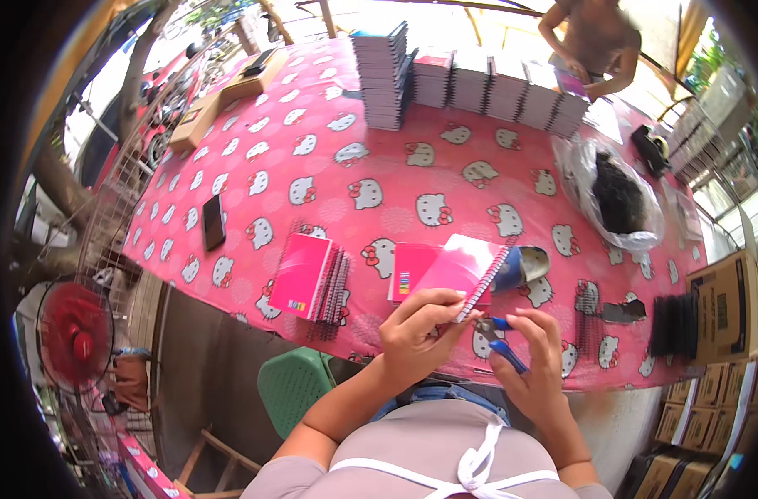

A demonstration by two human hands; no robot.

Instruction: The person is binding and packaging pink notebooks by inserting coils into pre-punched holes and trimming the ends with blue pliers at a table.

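Note:
My left hand (420,331) is closed around the lower edge of a pink spiral notebook (460,268), held tilted above the table with its wire coil facing right. In my right hand (538,359) is a pair of pliers (510,358) with blue handles spread apart. The jaws meet the bottom end of the coil, close to my left fingertips, which partly hide them. Under the held notebook lies another pink notebook (402,259). Just right of the coil rests a blue rounded object (508,274) with a pale opening; its kind is unclear.
A small pile of pink spiral notebooks (302,273) sits to the left, near a phone (214,222). Tall notebook stacks (382,83) line the far side, where another person (595,46) handles a notebook. Rightward are a plastic bag (618,200), black coils (674,326) and a carton (722,308).

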